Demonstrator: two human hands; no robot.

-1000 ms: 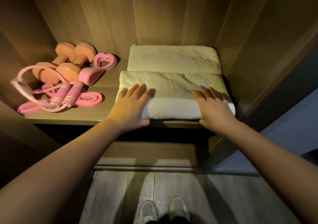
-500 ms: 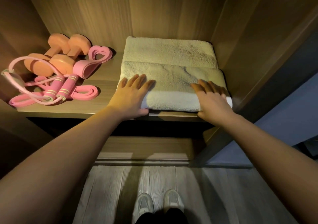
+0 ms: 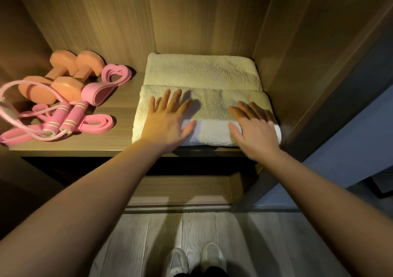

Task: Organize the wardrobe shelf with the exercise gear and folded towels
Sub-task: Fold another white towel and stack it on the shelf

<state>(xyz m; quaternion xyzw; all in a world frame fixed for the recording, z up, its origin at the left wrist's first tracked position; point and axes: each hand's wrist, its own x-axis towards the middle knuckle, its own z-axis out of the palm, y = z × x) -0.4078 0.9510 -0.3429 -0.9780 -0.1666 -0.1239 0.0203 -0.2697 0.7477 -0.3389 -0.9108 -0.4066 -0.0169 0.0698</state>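
Two folded cream towels lie on the right half of the wooden shelf [image 3: 110, 115]: the front towel [image 3: 212, 104] at the shelf's front edge, the back towel [image 3: 202, 70] against the rear wall. My left hand [image 3: 168, 121] rests flat on the front towel's left part, fingers spread and straight. My right hand [image 3: 253, 128] lies flat on its right part. On the shelf's left side sit two orange dumbbells [image 3: 59, 77], a pink heart-shaped band [image 3: 114, 77] and a pink skipping rope [image 3: 61, 119] with looped pink bands.
The wardrobe's side panel [image 3: 308, 64] stands close to the towels' right edge. Bare shelf wood shows between the gear and the towels. Below is a lower shelf [image 3: 180, 189], then a grey plank floor [image 3: 148, 245] with my white shoes.
Both hands have slid a little further onto the front towel, and their fingers have spread. The towel has shifted slightly toward the back one.
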